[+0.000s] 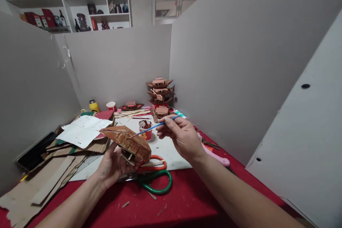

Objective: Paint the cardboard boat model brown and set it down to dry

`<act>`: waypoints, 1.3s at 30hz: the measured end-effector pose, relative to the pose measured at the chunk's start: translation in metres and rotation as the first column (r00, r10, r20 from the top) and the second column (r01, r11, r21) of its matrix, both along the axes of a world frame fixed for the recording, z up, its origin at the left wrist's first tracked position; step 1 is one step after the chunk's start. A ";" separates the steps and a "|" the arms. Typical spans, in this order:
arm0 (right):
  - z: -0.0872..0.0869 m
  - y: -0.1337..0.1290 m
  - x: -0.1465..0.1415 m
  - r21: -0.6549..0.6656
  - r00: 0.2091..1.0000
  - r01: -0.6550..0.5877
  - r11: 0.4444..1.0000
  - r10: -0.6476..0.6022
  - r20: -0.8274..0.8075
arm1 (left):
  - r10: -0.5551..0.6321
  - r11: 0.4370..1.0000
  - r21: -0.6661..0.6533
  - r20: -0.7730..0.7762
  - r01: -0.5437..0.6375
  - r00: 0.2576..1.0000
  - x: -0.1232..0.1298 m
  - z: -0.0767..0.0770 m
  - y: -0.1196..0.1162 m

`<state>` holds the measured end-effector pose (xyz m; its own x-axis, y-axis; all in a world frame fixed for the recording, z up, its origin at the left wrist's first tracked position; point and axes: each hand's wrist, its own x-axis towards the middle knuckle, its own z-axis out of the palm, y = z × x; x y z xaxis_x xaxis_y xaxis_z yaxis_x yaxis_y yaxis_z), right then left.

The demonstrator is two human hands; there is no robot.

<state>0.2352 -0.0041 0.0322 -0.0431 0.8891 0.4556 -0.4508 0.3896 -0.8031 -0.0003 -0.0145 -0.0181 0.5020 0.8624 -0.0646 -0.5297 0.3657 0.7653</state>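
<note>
- The boat (127, 139) is held above the front part of the desk (176, 203), tipped with its brown hull uppermost and its pointed end to the left.
- The left hand (114, 164) supports the boat from below; its grip is closed round the cabin side, finger placement partly hidden.
- The right hand (185, 139) has its grip pinched on the blue brush (157, 125), thumb against fingers.
- The brush slants down to the left, its tip apparently touching the hull.
- Just behind the boat, a red cup (148, 135) stands upright on a white board (176, 156), dark brown matter at its rim.
- Scissors (169, 184) with one orange and one green handle lie beneath and right of the boat, blades partly hidden.
- Left of the boat, flattened cardboard (53, 181) is piled, with a creased paper (80, 133) on top.
- At the rear lie thin sticks (135, 113); near them stands a stack of boats (159, 92).
- Grey partitions (120, 64) enclose the desk on three sides.
</note>
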 end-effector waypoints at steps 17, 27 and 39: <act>-0.003 0.001 -0.005 -0.017 0.998 -0.014 1.000 0.013 -0.069 | -0.035 0.999 0.011 0.040 0.034 0.999 0.000 0.000 -0.002; 0.002 -0.002 -0.008 0.047 0.997 0.002 0.999 0.002 -0.076 | -0.002 0.999 0.042 -0.028 0.003 1.000 0.002 0.005 -0.005; 0.004 -0.011 -0.015 0.125 0.996 0.084 0.989 -0.083 -0.011 | 0.048 0.999 0.008 -0.018 -0.048 0.999 0.001 0.002 -0.005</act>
<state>0.2206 -0.0153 0.0360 0.0318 0.8255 0.5635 -0.4173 0.5232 -0.7430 0.0010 -0.0193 -0.0165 0.4587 0.8861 -0.0667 -0.5328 0.3344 0.7774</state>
